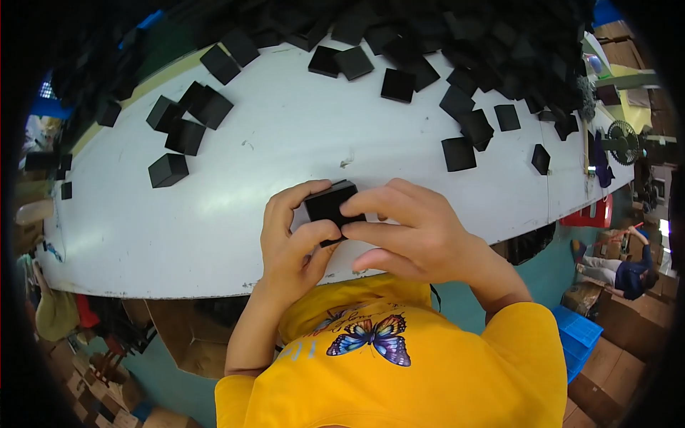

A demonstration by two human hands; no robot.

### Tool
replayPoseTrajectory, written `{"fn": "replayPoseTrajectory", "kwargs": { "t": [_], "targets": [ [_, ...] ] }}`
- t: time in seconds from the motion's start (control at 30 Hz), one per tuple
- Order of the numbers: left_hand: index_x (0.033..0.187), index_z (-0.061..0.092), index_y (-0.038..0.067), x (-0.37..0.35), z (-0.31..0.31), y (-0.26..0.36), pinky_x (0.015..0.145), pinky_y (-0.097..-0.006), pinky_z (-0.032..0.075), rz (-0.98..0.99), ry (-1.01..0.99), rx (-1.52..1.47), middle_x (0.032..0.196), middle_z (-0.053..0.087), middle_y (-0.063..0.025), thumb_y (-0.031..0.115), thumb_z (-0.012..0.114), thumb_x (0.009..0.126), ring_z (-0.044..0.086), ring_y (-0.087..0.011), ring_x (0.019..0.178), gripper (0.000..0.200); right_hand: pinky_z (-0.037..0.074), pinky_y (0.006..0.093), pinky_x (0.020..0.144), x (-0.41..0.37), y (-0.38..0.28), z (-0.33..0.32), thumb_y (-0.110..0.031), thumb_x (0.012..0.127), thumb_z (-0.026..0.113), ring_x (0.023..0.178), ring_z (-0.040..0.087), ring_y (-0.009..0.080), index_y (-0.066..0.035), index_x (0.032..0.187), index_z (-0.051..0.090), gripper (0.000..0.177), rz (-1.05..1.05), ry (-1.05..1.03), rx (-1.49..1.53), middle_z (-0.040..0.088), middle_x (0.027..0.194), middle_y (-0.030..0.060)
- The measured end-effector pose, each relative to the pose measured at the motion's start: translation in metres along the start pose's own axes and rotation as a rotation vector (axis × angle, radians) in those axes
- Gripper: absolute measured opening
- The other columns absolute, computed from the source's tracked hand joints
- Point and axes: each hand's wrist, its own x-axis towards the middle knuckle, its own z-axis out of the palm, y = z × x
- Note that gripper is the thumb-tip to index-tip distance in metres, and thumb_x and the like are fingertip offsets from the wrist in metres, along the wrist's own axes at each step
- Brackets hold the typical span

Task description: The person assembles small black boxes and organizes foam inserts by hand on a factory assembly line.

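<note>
Close to the table's near edge, a small black box is held up in front of the yellow shirt. My left hand is closed around its left side, fingers along the far edge and thumb at the near side. Index and middle fingertips of my right hand press on the box's top and right edge, while the thumb sticks out lower, apart from it. A thin seam shows along the box's far edge. Part of the box is hidden behind the fingers.
A big heap of similar black boxes covers the far side of the white table. Loose boxes lie at left, others at right. A fan and a person are at far right. An open carton stands below the edge.
</note>
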Motion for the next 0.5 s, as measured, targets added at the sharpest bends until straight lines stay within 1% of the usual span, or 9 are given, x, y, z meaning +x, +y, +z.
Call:
{"fn": "replayPoseTrajectory", "kwargs": {
  "t": [0.07, 0.13, 0.17, 0.23, 0.33, 0.4, 0.43, 0.47, 0.5],
  "targets": [
    [0.09, 0.061, 0.01, 0.0, -0.003, -0.001, 0.088, -0.0403, 0.051, 0.017, -0.039, 0.026, 0.128, 0.059, -0.0258, 0.004, 0.082, 0.073, 0.062, -0.0365, 0.11, 0.028, 0.051, 0.037, 0.074, -0.011, 0.017, -0.005, -0.02, 0.079, 0.081, 0.093, 0.062, 0.0275, -0.005, 0.096, 0.069, 0.025, 0.032, 0.16, -0.046, 0.065, 0.109, 0.0082],
    [0.088, 0.061, 0.01, 0.002, -0.003, 0.0, 0.09, -0.0401, 0.051, 0.019, -0.038, 0.038, 0.128, 0.059, -0.0256, 0.004, 0.082, 0.072, 0.061, -0.0363, 0.111, 0.027, 0.048, 0.0395, 0.085, -0.019, 0.072, -0.018, -0.018, 0.076, 0.083, 0.1, 0.061, 0.0296, -0.005, 0.102, 0.068, 0.033, 0.089, 0.425, -0.587, 0.066, 0.114, 0.0101],
    [0.089, 0.062, 0.009, 0.002, -0.004, 0.001, 0.091, -0.0403, 0.051, 0.024, -0.043, 0.042, 0.128, 0.059, -0.0255, 0.004, 0.083, 0.072, 0.061, -0.0366, 0.112, 0.028, 0.044, 0.042, 0.092, -0.018, 0.079, -0.032, -0.019, 0.075, 0.084, 0.105, 0.06, 0.032, -0.005, 0.106, 0.065, 0.038, 0.239, 0.374, -0.803, 0.066, 0.111, 0.0117],
    [0.095, 0.062, 0.009, 0.002, -0.005, -0.001, 0.092, -0.0407, 0.05, 0.042, -0.042, 0.04, 0.128, 0.059, -0.0254, 0.004, 0.083, 0.072, 0.061, -0.0368, 0.113, 0.032, 0.044, 0.0429, 0.091, -0.034, 0.102, -0.044, -0.02, 0.076, 0.083, 0.108, 0.06, 0.0314, -0.004, 0.105, 0.065, 0.038, 0.459, 0.383, -0.901, 0.067, 0.11, 0.0102],
    [0.111, 0.059, 0.008, -0.001, -0.003, -0.005, 0.096, -0.0412, 0.049, 0.052, -0.02, -0.017, 0.129, 0.059, -0.0255, 0.004, 0.084, 0.074, 0.06, -0.0365, 0.116, 0.045, 0.043, 0.0437, 0.091, -0.044, 0.109, -0.048, -0.02, 0.076, 0.083, 0.106, 0.061, 0.0303, -0.005, 0.105, 0.066, 0.037, 0.761, 0.189, -0.918, 0.067, 0.108, 0.0093],
    [0.124, 0.054, 0.008, -0.004, 0.001, -0.006, 0.099, -0.0417, 0.047, 0.007, 0.014, -0.084, 0.13, 0.059, -0.0257, 0.004, 0.084, 0.075, 0.06, -0.036, 0.118, 0.058, 0.047, 0.0398, 0.08, -0.051, 0.113, -0.05, -0.014, 0.08, 0.079, 0.093, 0.065, 0.0299, -0.005, 0.106, 0.066, 0.03, 0.642, 0.258, -0.894, 0.068, 0.101, 0.0104],
    [0.138, 0.043, 0.008, -0.005, 0.001, -0.01, 0.103, -0.0416, 0.044, 0.043, -0.004, -0.077, 0.13, 0.059, -0.0252, 0.003, 0.084, 0.075, 0.059, -0.0338, 0.12, 0.075, 0.048, 0.0374, 0.076, -0.051, 0.108, -0.05, -0.012, 0.082, 0.077, 0.089, 0.066, 0.0294, -0.005, 0.108, 0.067, 0.028, 0.569, 0.309, -0.856, 0.068, 0.1, 0.0117],
    [0.14, 0.041, 0.008, -0.006, 0.0, -0.011, 0.104, -0.0416, 0.044, 0.024, 0.0, -0.098, 0.13, 0.059, -0.0248, 0.003, 0.085, 0.075, 0.059, -0.0333, 0.12, 0.078, 0.049, 0.0351, 0.072, -0.045, 0.102, -0.047, -0.009, 0.084, 0.075, 0.084, 0.066, 0.029, -0.004, 0.109, 0.068, 0.027, 0.498, 0.363, -0.813, 0.069, 0.099, 0.0131],
    [0.142, 0.038, 0.008, -0.008, 0.001, -0.011, 0.105, -0.0415, 0.043, 0.005, 0.008, -0.121, 0.13, 0.059, -0.0245, 0.003, 0.085, 0.075, 0.059, -0.0329, 0.121, 0.081, 0.048, 0.032, 0.068, -0.032, 0.089, -0.045, -0.007, 0.087, 0.072, 0.08, 0.065, 0.0252, -0.003, 0.112, 0.068, 0.026, 0.366, 0.389, -0.631, 0.069, 0.099, 0.0125]
  ]
}}
